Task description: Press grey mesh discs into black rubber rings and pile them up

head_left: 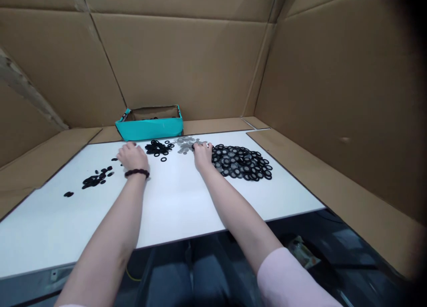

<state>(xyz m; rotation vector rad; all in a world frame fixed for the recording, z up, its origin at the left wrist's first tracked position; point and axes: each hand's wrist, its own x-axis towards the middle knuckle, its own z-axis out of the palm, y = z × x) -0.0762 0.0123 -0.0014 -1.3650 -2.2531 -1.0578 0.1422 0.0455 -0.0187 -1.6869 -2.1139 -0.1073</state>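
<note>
The heap of black rings with grey centres (245, 164), toward the worktop's (170, 205) right edge, looks largely unsorted. Loose grey discs (184, 142) and bare black rings (155, 148) near the far edge seem already separated. The right hand (203, 155) is beside the heap, the left hand (133, 157) beside the bare rings; both curled, contents unclear. Small dark pieces (94, 179) lie toward the left edge, a teal box (151, 129) by the far edge.

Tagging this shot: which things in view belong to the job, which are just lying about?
Likely the job:
right hand, beside the mixed pile
left hand
black rings
clear discs
black pieces, far left
teal box
table

Likely incidental:
packet, below table level
yellow cord, likewise
wristband, worn
</note>
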